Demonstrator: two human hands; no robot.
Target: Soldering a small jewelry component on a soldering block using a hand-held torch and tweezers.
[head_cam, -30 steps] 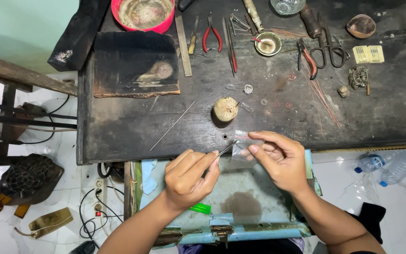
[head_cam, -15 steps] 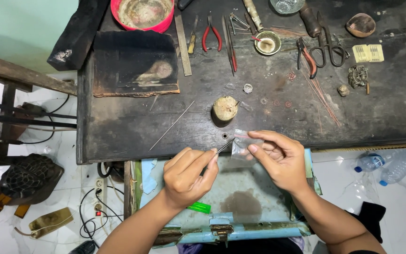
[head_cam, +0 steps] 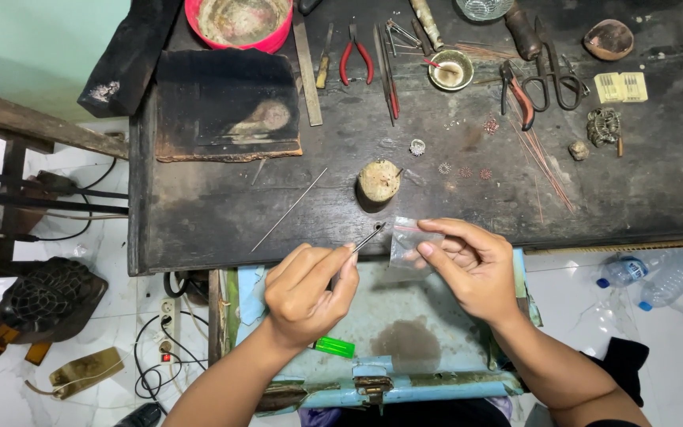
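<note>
Left hand (head_cam: 306,289) pinches slim metal tweezers (head_cam: 369,236) between thumb and fingers, grip clenched on them, tips aimed right at the mouth of a small clear plastic bag (head_cam: 409,242). Right hand (head_cam: 468,265) holds that bag by thumb and fingertips, mouth turned toward the tweezers. Both sit just off the near edge of the desk (head_cam: 199,213), above a pale blue drawer tray (head_cam: 428,316).

Change over the last second: hands sit about where they were, and the tweezer tips are slightly closer to the bag opening, nearly touching. Judgement: a small piece is going into or coming out of the bag; cannot tell if the tips hold anything, too small.

Nearby on the desk: a round wooden stub (head_cam: 379,180) just beyond the bag, a thin steel rod (head_cam: 288,209) lying diagonally to its left, tiny filigree pieces (head_cam: 463,170) toward the middle. Far edge: red-handled pliers (head_cam: 355,55), scissors (head_cam: 551,75), a small brass bowl (head_cam: 450,69), a red basin (head_cam: 239,22).
</note>
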